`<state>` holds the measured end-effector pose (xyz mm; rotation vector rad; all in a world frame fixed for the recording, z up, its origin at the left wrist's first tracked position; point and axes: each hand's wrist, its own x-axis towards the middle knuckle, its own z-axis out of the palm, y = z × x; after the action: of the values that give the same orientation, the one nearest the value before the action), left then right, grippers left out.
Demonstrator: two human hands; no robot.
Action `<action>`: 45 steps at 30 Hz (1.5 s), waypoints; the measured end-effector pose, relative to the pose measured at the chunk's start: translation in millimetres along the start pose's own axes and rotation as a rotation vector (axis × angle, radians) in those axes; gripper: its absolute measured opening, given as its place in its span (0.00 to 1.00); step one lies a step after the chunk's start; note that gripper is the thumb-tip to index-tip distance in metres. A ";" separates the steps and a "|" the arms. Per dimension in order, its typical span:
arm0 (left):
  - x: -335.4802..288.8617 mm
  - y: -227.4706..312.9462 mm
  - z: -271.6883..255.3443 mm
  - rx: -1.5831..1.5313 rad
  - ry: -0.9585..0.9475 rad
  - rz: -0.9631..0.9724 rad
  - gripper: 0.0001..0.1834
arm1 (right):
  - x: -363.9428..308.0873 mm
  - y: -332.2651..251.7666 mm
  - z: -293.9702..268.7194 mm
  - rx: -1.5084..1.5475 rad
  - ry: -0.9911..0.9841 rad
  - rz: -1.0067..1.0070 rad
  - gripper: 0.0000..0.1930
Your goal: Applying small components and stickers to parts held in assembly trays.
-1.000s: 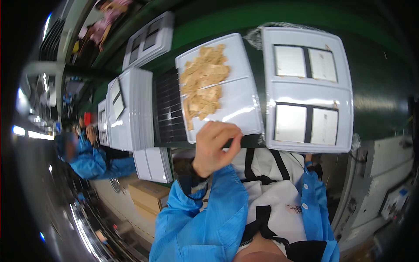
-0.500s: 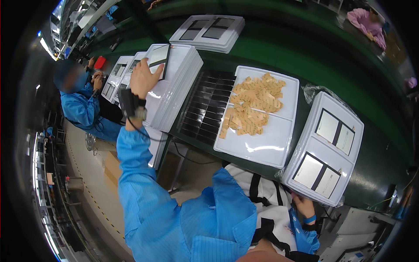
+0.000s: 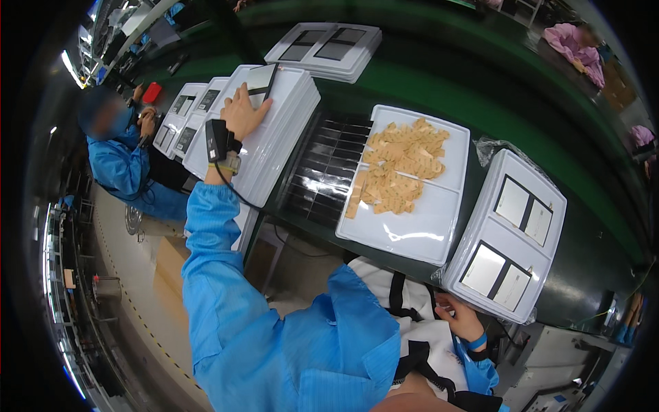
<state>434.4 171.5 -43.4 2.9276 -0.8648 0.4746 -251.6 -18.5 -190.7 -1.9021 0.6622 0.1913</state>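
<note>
My left hand [image 3: 244,115] reaches to the stack of white plastic trays [image 3: 295,110] at the far left, its fingers spread. The fingertips touch the near edge of a flat, black-bordered panel [image 3: 260,78] with a silvery face, lying askew on the top tray. Part of that panel is hidden by the hand. Down by my lap, my right hand [image 3: 460,317] hangs below the right-hand tray stack [image 3: 473,295] with loosely bent fingers apart and nothing visible in them. Silvery panels with black bands [image 3: 525,209] lie in that stack's top tray.
Between the stacks, a white tray [image 3: 412,237] bears a heap of tan paper strips [image 3: 405,158]. Beside it lies a dark slotted tray [image 3: 319,168]. More trays [image 3: 357,65] with panels stand at the back. A co-worker in blue [image 3: 120,158] sits at the left.
My left hand has shifted right, and the panel under it has turned and moved slightly right. My right hand has come up a little and to the left.
</note>
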 end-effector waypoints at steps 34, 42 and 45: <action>-216.2 76.1 26.4 -0.652 -0.462 0.214 0.29 | -28.7 -19.8 -5.7 -0.010 -0.037 -0.181 0.23; -207.8 83.1 32.6 -0.762 -0.389 0.170 0.33 | -46.0 -79.1 -44.2 0.049 -0.214 -0.331 0.26; -212.1 78.2 45.8 -0.963 -0.390 0.074 0.33 | -56.7 -110.9 -68.9 0.013 -0.263 -0.365 0.26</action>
<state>236.1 210.3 -154.7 2.0945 -0.8889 -0.4332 -251.9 -28.1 -48.7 -1.9061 0.1349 0.1976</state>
